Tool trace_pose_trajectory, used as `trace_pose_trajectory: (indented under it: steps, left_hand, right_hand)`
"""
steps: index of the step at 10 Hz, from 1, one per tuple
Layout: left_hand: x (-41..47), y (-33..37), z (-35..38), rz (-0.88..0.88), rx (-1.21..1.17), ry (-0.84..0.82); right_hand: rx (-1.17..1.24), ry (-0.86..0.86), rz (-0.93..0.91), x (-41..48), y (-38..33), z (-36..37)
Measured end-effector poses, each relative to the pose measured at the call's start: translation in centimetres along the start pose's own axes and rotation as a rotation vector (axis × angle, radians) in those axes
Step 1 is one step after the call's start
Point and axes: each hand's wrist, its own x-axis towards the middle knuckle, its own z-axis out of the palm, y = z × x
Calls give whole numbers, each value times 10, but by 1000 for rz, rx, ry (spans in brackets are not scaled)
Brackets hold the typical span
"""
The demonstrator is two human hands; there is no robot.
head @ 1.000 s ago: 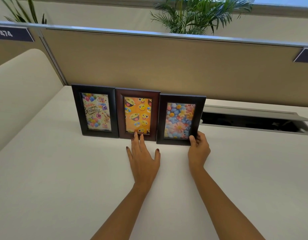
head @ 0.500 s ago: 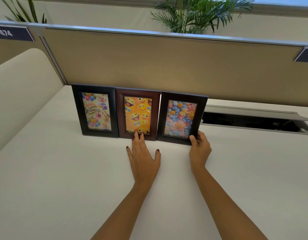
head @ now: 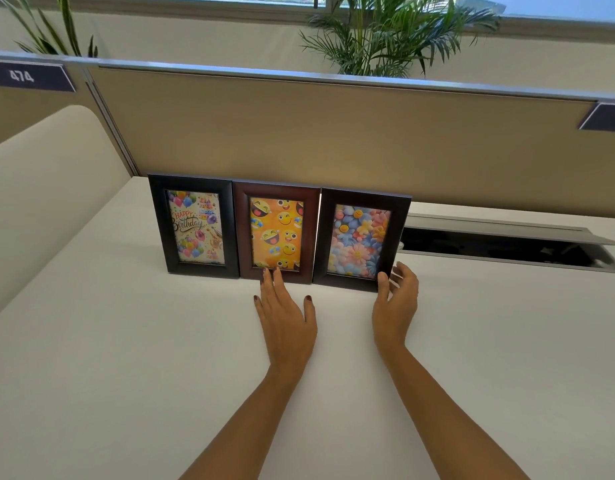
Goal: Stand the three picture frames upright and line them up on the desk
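Three picture frames stand upright side by side on the white desk (head: 126, 341), in front of the tan partition. On the left is the black birthday frame (head: 194, 226), in the middle the brown emoji frame (head: 276, 234), on the right the dark flower frame (head: 360, 240), turned slightly. A thin gap shows between the emoji and flower frames. My left hand (head: 285, 317) lies flat on the desk, fingertips touching the emoji frame's bottom edge. My right hand (head: 396, 303) is at the flower frame's lower right corner, thumb on the corner, fingers spread apart beside it.
The tan partition (head: 333, 140) runs close behind the frames. An open cable tray (head: 506, 247) with a raised grey lid is set into the desk just right of the flower frame. A cream curved divider (head: 39, 188) borders the left. Plants stand beyond the partition.
The flower frame has been slid back and sits closer in line with the other two. My right hand's fingers have loosened from its corner. My left hand has stayed in place.
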Motion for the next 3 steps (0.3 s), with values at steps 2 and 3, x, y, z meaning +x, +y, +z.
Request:
trace_pose_trajectory:
  steps: [2,3]
  left_hand:
    - [-8,1,-12,54,-49,-5]
    - [-18,-4,-17,132,-14,4]
  right_hand:
    - [-338,-26,-385,-26,-9,-6]
    - [-412,-100,-523,-44,-6,-8]
